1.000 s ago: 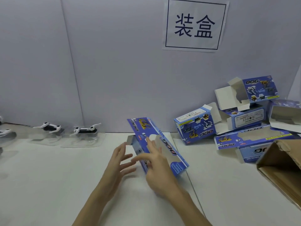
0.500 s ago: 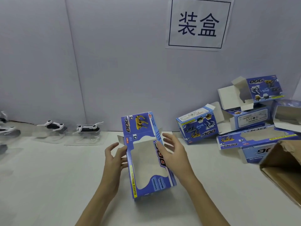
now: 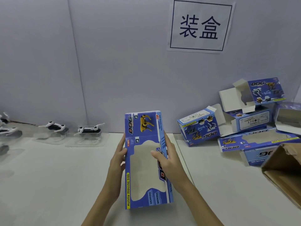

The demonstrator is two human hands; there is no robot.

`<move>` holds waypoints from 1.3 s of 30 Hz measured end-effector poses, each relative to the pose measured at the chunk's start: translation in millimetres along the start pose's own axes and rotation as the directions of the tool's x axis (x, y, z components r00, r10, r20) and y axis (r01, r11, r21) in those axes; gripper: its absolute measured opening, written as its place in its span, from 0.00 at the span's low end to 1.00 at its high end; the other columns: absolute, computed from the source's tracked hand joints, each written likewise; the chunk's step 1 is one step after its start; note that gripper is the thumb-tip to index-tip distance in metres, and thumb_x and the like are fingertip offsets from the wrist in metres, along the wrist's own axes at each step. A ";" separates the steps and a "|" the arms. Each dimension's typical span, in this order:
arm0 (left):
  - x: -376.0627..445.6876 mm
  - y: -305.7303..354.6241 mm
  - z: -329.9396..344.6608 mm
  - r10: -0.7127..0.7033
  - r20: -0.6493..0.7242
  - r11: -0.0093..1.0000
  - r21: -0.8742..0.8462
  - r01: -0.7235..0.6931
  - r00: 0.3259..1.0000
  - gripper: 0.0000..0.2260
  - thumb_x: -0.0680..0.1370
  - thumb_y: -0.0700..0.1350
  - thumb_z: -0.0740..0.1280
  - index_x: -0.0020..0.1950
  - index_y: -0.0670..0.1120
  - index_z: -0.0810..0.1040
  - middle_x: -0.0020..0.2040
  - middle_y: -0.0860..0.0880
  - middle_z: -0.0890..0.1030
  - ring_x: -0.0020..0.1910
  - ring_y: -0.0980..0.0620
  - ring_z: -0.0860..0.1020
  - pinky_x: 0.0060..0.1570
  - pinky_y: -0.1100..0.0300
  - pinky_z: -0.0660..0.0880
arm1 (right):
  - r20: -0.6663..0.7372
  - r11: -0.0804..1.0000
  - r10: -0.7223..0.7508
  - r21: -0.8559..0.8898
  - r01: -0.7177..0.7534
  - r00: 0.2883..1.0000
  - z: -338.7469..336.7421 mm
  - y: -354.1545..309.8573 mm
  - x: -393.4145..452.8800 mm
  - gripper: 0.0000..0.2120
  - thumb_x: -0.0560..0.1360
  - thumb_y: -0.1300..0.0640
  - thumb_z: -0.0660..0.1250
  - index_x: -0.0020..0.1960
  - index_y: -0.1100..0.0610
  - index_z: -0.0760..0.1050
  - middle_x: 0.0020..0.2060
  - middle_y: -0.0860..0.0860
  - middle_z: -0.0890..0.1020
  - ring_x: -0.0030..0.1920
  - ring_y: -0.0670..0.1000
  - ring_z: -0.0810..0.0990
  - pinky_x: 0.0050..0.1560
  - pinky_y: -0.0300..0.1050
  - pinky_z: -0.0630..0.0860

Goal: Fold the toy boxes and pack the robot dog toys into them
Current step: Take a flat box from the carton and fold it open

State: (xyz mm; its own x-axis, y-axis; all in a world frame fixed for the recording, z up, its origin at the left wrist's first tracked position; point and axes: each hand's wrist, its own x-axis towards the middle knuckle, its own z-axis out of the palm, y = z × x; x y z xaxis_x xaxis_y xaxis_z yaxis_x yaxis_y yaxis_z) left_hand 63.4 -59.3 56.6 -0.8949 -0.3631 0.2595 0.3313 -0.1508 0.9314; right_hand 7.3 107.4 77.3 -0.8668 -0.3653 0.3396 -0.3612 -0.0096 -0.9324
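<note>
The box (image 3: 146,160) in the middle is blue, with a pale grey-beige window, a yellow dog picture at its far end, a yellow strip with dark letters along its left edge and red letters on the right; the boxes (image 3: 254,121) at the far right are the same blue, white inside; the toy dogs (image 3: 88,128) at the far left are white and black; the carton (image 3: 285,173) at the right is brown; the table (image 3: 48,185) is off-white; the wall sign (image 3: 199,25) is white with dark blue characters.
</note>
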 end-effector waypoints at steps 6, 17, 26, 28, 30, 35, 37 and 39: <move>-7.9 9.5 3.0 -0.012 0.040 0.999 -0.036 0.013 0.999 0.23 0.73 0.65 0.69 0.68 0.65 0.72 0.62 0.52 0.84 0.55 0.42 0.86 0.43 0.49 0.85 | 0.022 0.999 -0.034 0.027 0.033 0.999 7.0 2.0 -2.2 0.20 0.81 0.43 0.66 0.72 0.39 0.67 0.62 0.41 0.81 0.63 0.44 0.81 0.58 0.40 0.81; -6.9 11.0 4.0 -0.033 0.065 0.999 0.046 0.030 0.997 0.25 0.67 0.68 0.73 0.57 0.56 0.74 0.57 0.46 0.85 0.50 0.45 0.87 0.40 0.56 0.83 | 0.051 0.979 0.069 0.191 -0.078 0.996 4.9 -0.9 -0.8 0.08 0.78 0.35 0.64 0.58 0.28 0.73 0.56 0.41 0.85 0.55 0.48 0.86 0.50 0.44 0.84; -7.8 14.9 -15.9 -0.291 0.169 0.928 -0.190 0.321 0.942 0.23 0.71 0.61 0.71 0.56 0.46 0.87 0.50 0.43 0.87 0.45 0.42 0.87 0.41 0.51 0.84 | -0.115 0.962 0.014 0.271 0.018 0.993 -0.1 -1.5 1.2 0.23 0.80 0.40 0.62 0.72 0.45 0.64 0.55 0.50 0.87 0.52 0.56 0.87 0.51 0.56 0.86; -11.8 15.6 -9.0 -0.337 0.188 0.923 -0.127 0.363 0.923 0.27 0.70 0.64 0.70 0.58 0.45 0.84 0.49 0.42 0.87 0.43 0.41 0.87 0.40 0.51 0.84 | -0.136 0.949 0.060 0.315 -0.014 0.989 -0.9 -2.3 1.9 0.26 0.77 0.40 0.66 0.71 0.42 0.62 0.54 0.50 0.87 0.52 0.57 0.87 0.52 0.59 0.85; -15.4 14.5 -3.6 -0.365 0.209 0.913 -0.109 0.393 0.907 0.28 0.66 0.67 0.72 0.52 0.45 0.85 0.47 0.42 0.87 0.41 0.42 0.87 0.39 0.52 0.84 | -0.179 0.958 0.042 0.285 0.011 0.983 -0.9 -3.8 2.0 0.26 0.75 0.40 0.68 0.69 0.41 0.63 0.56 0.52 0.85 0.52 0.57 0.87 0.52 0.60 0.85; -19.5 19.6 7.9 -0.283 0.121 0.947 -0.121 0.297 0.951 0.42 0.58 0.70 0.78 0.63 0.46 0.80 0.52 0.39 0.86 0.44 0.41 0.87 0.41 0.49 0.84 | -0.299 0.978 -0.210 -0.061 0.201 0.931 -3.1 -3.6 1.7 0.07 0.82 0.50 0.67 0.59 0.47 0.79 0.57 0.49 0.83 0.58 0.49 0.82 0.57 0.52 0.82; -14.3 17.5 9.5 -0.089 -0.031 0.994 -0.059 0.087 0.996 0.50 0.55 0.77 0.77 0.71 0.55 0.74 0.60 0.41 0.83 0.54 0.43 0.86 0.49 0.48 0.84 | -0.233 0.969 -0.246 -0.078 0.234 0.941 -0.1 -4.9 0.1 0.10 0.85 0.50 0.63 0.64 0.47 0.78 0.57 0.48 0.83 0.59 0.49 0.83 0.59 0.52 0.81; -10.8 15.4 5.0 0.140 -0.101 0.978 0.167 -0.122 0.985 0.46 0.57 0.83 0.69 0.73 0.70 0.69 0.66 0.53 0.76 0.62 0.55 0.80 0.55 0.60 0.81 | -0.089 0.973 -0.225 0.031 0.228 0.970 6.1 -6.6 -3.9 0.20 0.83 0.43 0.64 0.74 0.41 0.69 0.57 0.46 0.84 0.60 0.49 0.83 0.59 0.48 0.82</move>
State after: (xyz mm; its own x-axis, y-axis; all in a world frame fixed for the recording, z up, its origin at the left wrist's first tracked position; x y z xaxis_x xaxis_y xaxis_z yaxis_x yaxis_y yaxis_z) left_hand 76.7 -53.1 69.4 -0.8047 -0.4717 0.3605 0.3837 0.0502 0.9221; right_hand 15.2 103.2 81.4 -0.7907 -0.2692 0.5499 -0.5385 -0.1215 -0.8338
